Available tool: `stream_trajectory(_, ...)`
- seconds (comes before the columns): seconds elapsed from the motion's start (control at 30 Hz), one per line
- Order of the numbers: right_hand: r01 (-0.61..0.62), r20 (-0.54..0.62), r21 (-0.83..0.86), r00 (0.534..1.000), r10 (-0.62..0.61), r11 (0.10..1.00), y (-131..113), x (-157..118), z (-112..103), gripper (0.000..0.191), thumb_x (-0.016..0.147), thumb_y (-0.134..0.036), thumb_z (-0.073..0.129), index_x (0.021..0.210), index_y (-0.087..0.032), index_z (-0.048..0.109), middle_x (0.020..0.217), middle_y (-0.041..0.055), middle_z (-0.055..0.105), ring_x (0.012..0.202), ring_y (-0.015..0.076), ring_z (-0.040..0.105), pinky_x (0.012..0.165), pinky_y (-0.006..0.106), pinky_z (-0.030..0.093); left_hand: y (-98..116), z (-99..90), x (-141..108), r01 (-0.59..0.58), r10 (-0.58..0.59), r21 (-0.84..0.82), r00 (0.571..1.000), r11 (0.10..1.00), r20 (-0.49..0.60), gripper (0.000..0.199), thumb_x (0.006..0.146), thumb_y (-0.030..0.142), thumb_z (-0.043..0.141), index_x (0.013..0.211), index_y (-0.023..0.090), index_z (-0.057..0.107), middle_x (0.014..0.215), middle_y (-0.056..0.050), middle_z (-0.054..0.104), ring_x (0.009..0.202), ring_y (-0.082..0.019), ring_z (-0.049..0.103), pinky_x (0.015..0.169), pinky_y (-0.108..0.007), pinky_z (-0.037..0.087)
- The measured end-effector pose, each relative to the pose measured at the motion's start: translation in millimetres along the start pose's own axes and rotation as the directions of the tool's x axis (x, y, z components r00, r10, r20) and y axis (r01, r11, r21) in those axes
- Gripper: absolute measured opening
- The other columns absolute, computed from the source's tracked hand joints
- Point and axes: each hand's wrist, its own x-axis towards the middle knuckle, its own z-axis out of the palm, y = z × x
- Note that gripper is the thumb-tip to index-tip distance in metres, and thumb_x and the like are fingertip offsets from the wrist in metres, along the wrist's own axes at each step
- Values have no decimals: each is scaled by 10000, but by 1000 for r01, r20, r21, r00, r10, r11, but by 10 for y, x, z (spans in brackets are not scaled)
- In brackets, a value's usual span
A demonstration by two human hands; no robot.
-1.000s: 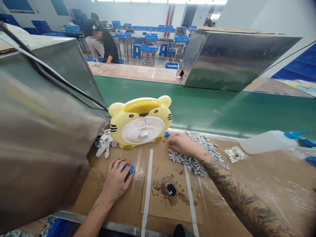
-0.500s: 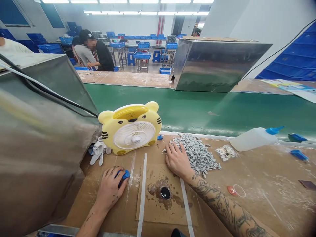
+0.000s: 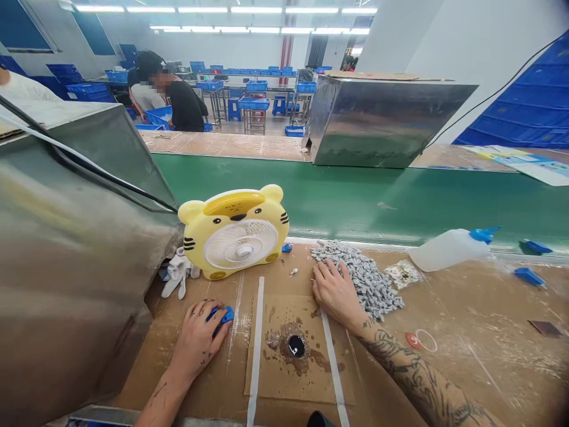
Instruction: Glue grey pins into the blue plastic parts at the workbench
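Left hand: your left hand (image 3: 202, 335) is curling around a blue part (image 3: 227, 315) at the table, holding it in the same pose as half a second ago.
Right hand: your right hand (image 3: 335, 293) is resting palm down at the near left edge of the grey pieces (image 3: 373, 284); fingers are spreading loosely, but whether they're pinching anything underneath, cannot tell.
Shift: compared with the earlier frame, your right hand is sitting farther from the fan (image 3: 240, 231), more toward the pile.
White scrap: a white scrap (image 3: 294, 271) is lying apart from your fingertips, between fan and pile; earlier it was showing right beside them.
Cardboard: a black disc (image 3: 296, 346) is sitting amid wet spots on the cardboard sheet (image 3: 271, 382), between your hands.
Across the belt: a blue bin (image 3: 157, 115) is now showing before the co-worker (image 3: 189, 104).
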Motion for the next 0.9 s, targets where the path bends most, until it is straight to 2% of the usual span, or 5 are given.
stream_trajectory(0.23,146,62,194,985,-161,970,32,273,-70,287,953,-133,507,1149,-188,709,1216,121,676,1186,294,562,1022,430,410,136,-171,56,112,-153,-335,983,936,-98,135,927,208,616,1028,206,705,1071,-79,726,1049,-258,655,974,-434,490)
stream_trajectory(0.43,265,114,415,934,-338,870,-46,673,33,221,923,-106,534,894,-176,742,901,87,690,855,218,641,813,312,487,598,-141,274,311,-409,-919,892,243,194,106,791,213,684,864,168,621,1049,-111,722,865,-209,704,710,-293,566)
stream_trajectory(0.5,264,103,489,929,-356,831,-37,621,-26,192,956,-159,528,927,-170,718,926,95,679,864,219,640,788,307,497,709,-85,314,286,-402,-948,891,140,210,146,766,212,723,868,161,633,978,-96,724,819,-186,684,704,-272,551)
stream_trajectory(0.7,160,78,734,945,-316,660,-14,38,-362,271,1065,-347,437,988,-197,649,986,74,679,884,186,633,778,279,504,817,6,293,173,-253,-929,963,327,91,134,826,245,775,932,165,756,957,-88,730,918,-184,672,824,-261,516)
stream_trajectory(0.9,-59,126,881,986,-113,469,-240,-565,-552,297,1038,-406,528,1096,-236,764,765,19,658,698,159,615,648,261,468,862,89,254,159,-181,-932,978,327,103,151,858,231,759,1005,196,764,1100,-96,731,1032,-195,684,879,-267,523)
